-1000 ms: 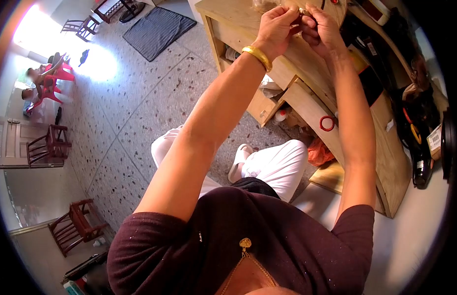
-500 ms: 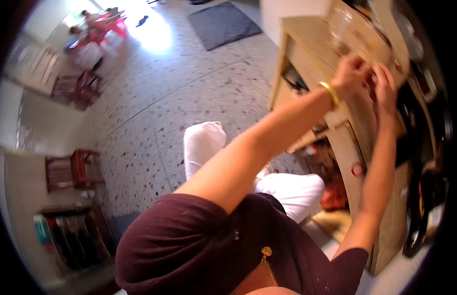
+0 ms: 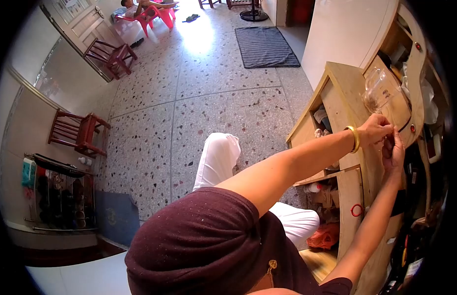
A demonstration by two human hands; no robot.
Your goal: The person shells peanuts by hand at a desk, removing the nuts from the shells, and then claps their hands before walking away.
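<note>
Both hands are at the dresser point(image 3: 350, 78), on the right side of the view, near its top surface. The left hand point(image 3: 376, 130) is bent inward at the fingers, thumb and forefinger drawn close together; a gold bangle point(image 3: 353, 139) sits around its wrist. The right hand point(image 3: 394, 153) is raised, its fingertips meeting or nearly meeting those of the left. Any item between the fingertips is too small to make out, so whether either hand is grasping something cannot be told. The nearest separate thing is a piece of clear plastic point(image 3: 381, 88), found just beyond the left hand at the far part of the dresser; its exact form is unclear. A red ring point(image 3: 357, 210) is on the dresser's front, beside the right forearm point(image 3: 371, 231). In the lower compartment, an orange bag point(image 3: 324, 236) lies below a bottle point(image 3: 314, 188), of which the cap end shows. The person wears a dark shirt point(image 3: 194, 236) and white trousers point(image 3: 216, 155). On the speckled floor point(image 3: 223, 110), a striped mat point(image 3: 265, 47) lies well apart from the hands. Two wooden chairs point(image 3: 82, 132) stand upright along the left wall, and a rack point(image 3: 61, 199) stands beside a blue mat point(image 3: 118, 216). Another person sits in the background on pink plastic seating point(image 3: 149, 17).
</note>
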